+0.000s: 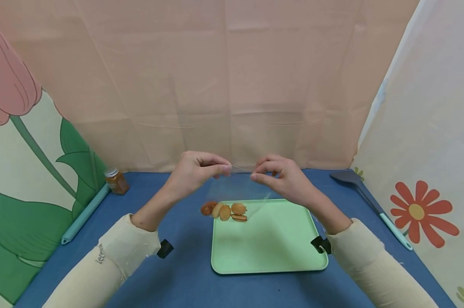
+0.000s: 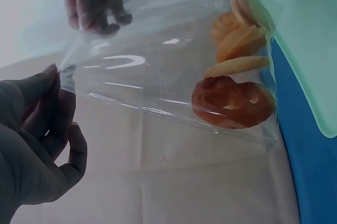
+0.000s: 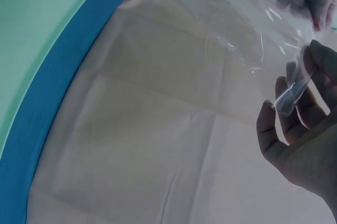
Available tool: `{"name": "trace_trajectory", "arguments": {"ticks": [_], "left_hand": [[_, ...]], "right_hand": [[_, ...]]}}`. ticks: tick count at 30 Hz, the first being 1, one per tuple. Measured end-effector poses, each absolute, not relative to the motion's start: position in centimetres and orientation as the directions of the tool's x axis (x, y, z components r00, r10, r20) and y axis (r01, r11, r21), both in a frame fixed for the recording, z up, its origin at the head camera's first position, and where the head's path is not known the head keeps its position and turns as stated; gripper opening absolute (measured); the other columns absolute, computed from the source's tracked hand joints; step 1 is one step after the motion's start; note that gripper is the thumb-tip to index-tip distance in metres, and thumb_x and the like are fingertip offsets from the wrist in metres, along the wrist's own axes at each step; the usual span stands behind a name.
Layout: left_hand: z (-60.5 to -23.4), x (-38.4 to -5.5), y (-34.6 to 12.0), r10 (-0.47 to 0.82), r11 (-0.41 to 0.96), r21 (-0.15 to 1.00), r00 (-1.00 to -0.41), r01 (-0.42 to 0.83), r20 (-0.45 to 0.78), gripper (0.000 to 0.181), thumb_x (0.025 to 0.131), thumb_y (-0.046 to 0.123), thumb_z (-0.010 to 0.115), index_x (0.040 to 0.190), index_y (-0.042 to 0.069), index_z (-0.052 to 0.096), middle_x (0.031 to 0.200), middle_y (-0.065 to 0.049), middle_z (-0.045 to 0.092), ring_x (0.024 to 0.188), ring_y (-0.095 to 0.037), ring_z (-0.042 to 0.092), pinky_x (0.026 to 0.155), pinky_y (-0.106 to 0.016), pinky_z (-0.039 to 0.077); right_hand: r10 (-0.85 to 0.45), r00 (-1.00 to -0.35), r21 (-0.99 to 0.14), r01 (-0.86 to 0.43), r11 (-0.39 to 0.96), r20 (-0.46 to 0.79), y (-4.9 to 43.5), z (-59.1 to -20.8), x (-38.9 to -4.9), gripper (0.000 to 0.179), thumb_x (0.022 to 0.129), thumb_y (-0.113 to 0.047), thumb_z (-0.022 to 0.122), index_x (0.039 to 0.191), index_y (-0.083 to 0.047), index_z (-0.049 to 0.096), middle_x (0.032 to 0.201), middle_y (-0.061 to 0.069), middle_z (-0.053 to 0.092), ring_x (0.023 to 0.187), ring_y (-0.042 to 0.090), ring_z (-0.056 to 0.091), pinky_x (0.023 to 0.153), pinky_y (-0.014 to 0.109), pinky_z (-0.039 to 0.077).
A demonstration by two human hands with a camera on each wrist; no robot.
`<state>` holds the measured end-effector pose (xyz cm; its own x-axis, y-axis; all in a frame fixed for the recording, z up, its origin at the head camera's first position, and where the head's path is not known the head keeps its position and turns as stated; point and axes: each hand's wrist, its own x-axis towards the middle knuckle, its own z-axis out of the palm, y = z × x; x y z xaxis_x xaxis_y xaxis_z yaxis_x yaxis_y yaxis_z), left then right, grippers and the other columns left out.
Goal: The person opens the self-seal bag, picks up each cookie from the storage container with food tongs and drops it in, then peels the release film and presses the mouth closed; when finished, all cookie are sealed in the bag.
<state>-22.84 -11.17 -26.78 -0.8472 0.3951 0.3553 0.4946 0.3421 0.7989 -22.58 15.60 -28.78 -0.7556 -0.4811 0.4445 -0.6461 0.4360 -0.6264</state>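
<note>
A clear plastic bag hangs in the air between my two hands. Several small baked pieces lie in its bottom, beside a darker brown pretzel-shaped piece. My left hand pinches one upper corner of the bag between thumb and fingertips. The opposite upper corner is pinched by my right hand, with the bag's end showing between the fingers in the right wrist view. In the head view, the bag's lower part overlaps the far left edge of a light green tray.
A spatula with a dark head lies at the right edge of the blue table. A jar with a silvery lid stands at the far left, by a pale blue roll. Printed cloths surround the table.
</note>
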Motion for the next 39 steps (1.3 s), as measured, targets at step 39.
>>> {"name": "trace_trajectory", "arguments": {"ticks": [39], "left_hand": [[-26.9, -23.1, -13.4, 0.331, 0.357, 0.820, -0.882, 0.447, 0.336, 0.022, 0.091, 0.028, 0.077, 0.104, 0.011, 0.080, 0.091, -0.003, 0.077, 0.084, -0.020, 0.071, 0.079, -0.033, 0.058]], "right_hand": [[-0.563, -0.778, -0.564, -0.608, 0.559, 0.280, 19.0, -29.4, -22.4, 0.013, 0.101, -0.028, 0.062, 0.091, -0.025, 0.070, 0.118, -0.002, 0.062, 0.094, 0.014, 0.057, 0.074, 0.033, 0.051]]}}
